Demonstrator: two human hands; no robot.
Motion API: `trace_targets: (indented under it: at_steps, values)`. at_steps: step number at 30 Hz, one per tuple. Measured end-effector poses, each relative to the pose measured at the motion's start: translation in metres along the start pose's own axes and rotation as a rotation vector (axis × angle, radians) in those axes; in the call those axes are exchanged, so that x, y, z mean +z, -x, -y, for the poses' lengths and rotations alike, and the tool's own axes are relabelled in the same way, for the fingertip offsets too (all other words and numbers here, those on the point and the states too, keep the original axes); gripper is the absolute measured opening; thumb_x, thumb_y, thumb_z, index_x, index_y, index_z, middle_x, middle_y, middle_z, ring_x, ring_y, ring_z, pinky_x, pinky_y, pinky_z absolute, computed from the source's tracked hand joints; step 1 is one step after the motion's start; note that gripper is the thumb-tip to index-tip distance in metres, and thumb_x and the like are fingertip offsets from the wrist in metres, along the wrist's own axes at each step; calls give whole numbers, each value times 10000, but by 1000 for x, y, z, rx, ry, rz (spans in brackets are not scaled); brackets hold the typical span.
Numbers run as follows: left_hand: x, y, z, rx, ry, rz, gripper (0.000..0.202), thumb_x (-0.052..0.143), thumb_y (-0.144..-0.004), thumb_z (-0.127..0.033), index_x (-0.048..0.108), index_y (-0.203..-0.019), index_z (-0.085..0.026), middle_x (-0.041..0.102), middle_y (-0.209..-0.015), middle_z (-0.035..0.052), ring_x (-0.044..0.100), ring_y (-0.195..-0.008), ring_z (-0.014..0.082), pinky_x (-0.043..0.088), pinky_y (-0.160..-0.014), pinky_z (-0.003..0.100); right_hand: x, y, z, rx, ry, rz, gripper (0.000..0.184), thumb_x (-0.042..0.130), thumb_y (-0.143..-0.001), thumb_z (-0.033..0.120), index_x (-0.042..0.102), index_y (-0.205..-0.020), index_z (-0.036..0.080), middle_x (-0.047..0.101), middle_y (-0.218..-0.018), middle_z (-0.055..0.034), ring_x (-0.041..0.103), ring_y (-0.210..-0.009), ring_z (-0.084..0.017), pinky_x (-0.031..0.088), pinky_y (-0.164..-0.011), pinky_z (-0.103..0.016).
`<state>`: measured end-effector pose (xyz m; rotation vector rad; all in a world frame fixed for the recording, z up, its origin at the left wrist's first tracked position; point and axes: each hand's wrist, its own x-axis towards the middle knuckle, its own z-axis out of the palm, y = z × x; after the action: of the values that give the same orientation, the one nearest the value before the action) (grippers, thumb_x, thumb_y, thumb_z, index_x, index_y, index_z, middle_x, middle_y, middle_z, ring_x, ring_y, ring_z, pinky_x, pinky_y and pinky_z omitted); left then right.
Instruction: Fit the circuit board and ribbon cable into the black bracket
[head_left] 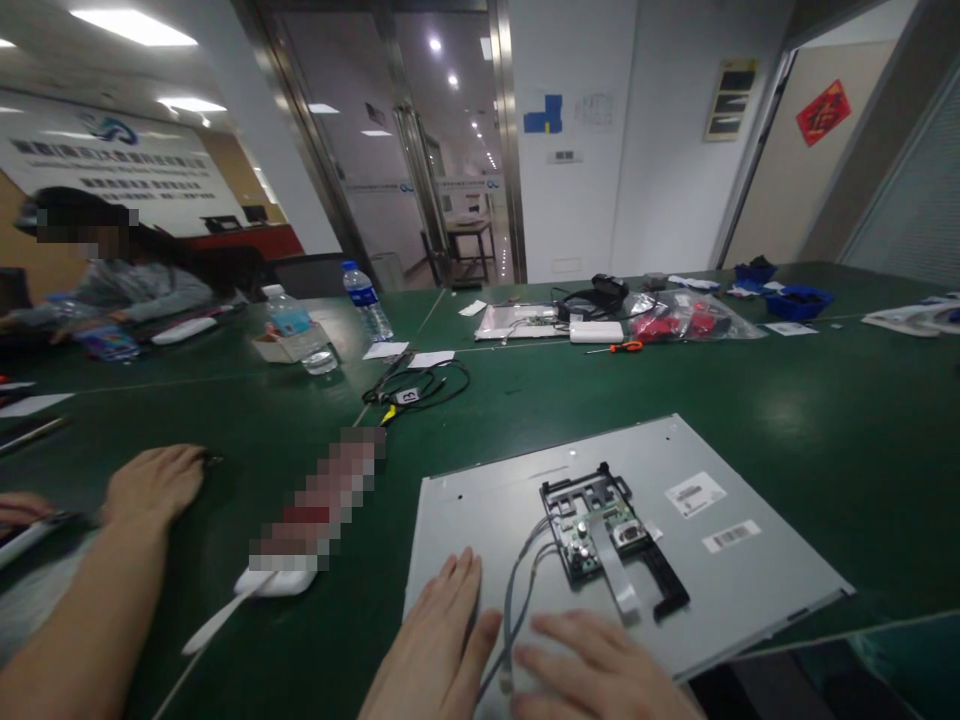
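Note:
A flat metal-backed panel (495,505), possibly an LCD screen lying face down, rests on the green table in front of me. On it sits a black plastic bracket (667,585) with a small green circuit board (581,545) and a flat ribbon cable (616,580). Thin grey cables (514,585) run from the board towards my hands. My left hand (439,645) lies with fingers stretched out on the panel's near left part. Slightly blurred, my right hand (596,665) has its fingers apart beside the cable ends, over the near edge; whether it touches them I cannot tell.
Another person's hand (154,485) rests on the table at left, near a white power strip (281,580). Black cables (427,385), water bottles (367,300), an orange screwdriver (626,348), a plastic bag (694,318) and a blue tray (799,303) stand farther back. A co-worker (135,265) sits far left.

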<state>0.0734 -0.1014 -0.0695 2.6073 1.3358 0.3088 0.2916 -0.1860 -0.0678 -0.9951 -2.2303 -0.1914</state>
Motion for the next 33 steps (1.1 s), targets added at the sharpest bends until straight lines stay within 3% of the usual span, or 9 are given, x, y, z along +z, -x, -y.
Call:
trace_targets:
  at_steps: [3, 6, 10, 14, 20, 23, 27, 30, 33]
  values:
    - [2, -4, 10, -93, -104, -45, 659, 308, -988, -555, 425, -1477, -129, 374, -1534, 112, 397, -1409, 317, 394, -1138, 533, -66, 31, -40, 297, 92, 91, 364, 561, -954, 338, 594, -1299, 224, 646, -1313, -86, 601, -1216, -280, 556, -957, -422]
    - [3, -12, 24, -76, -151, -50, 673, 321, -982, -568, 440, -1467, -117, 368, -1542, 122, 388, -1417, 321, 364, -1162, 523, -91, 71, -76, 562, 208, 78, 428, 507, -977, 380, 550, -1372, 220, 576, -1396, -105, 542, -1289, -309, 512, -1020, -499]
    - [-2, -23, 44, -90, -196, -43, 697, 300, -985, -580, 445, -1460, -91, 368, -1542, 135, 377, -1426, 307, 342, -1179, 493, -76, 122, -102, 724, 324, 118, 594, 447, -978, 518, 475, -1442, 150, 487, -1474, -140, 493, -1331, -348, 443, -1078, -568]
    - [-9, -32, 50, -106, -231, -38, 673, 284, -999, -561, 441, -1462, -99, 388, -1538, 136, 380, -1428, 291, 317, -1194, 478, -60, 143, -100, 773, 373, 190, 637, 382, -994, 550, 438, -1469, 130, 444, -1507, -125, 457, -1362, -341, 423, -1095, -572]
    - [-25, -56, 11, -194, -360, -43, 827, 323, -954, -654, 487, -1386, 32, 481, -1432, 284, 456, -1357, 394, 346, -1144, 561, -45, 132, -87, 781, 445, 188, 672, 365, -996, 559, 407, -1488, 104, 398, -1534, -123, 443, -1373, -337, 395, -1121, -554]
    - [-43, -73, -18, 16, -258, -51, 733, 390, -958, -618, 415, -1456, -82, 424, -1507, 209, 406, -1397, 370, 341, -1143, 570, -40, 127, -86, 759, 465, 184, 671, 362, -996, 558, 419, -1481, 98, 401, -1530, -130, 463, -1357, -341, 420, -1102, -548]
    - [-67, -102, -43, 369, 19, 68, 567, 581, -923, -491, 431, -1403, -229, 518, -1440, 105, 478, -1329, 287, 390, -1118, 487, -40, 123, -87, 722, 498, 190, 671, 363, -995, 562, 449, -1459, 85, 433, -1509, -147, 488, -1336, -341, 465, -1062, -530]
    - [-73, -128, -46, 413, 123, 132, 348, 616, -915, -376, 555, -1219, -217, 635, -1239, 87, 580, -1159, 265, 458, -1017, 447, -50, 118, -92, 687, 487, 220, 660, 396, -981, 580, 514, -1412, 94, 505, -1455, -160, 537, -1286, -344, 499, -1021, -517]
    - [-66, -151, -42, 420, 134, 212, 213, 640, -891, -336, 619, -1053, -199, 675, -1059, 76, 619, -1003, 253, 490, -892, 408, -66, 104, -103, 684, 443, 257, 610, 463, -948, 608, 622, -1301, 136, 629, -1317, -152, 614, -1170, -354, 520, -964, -540]
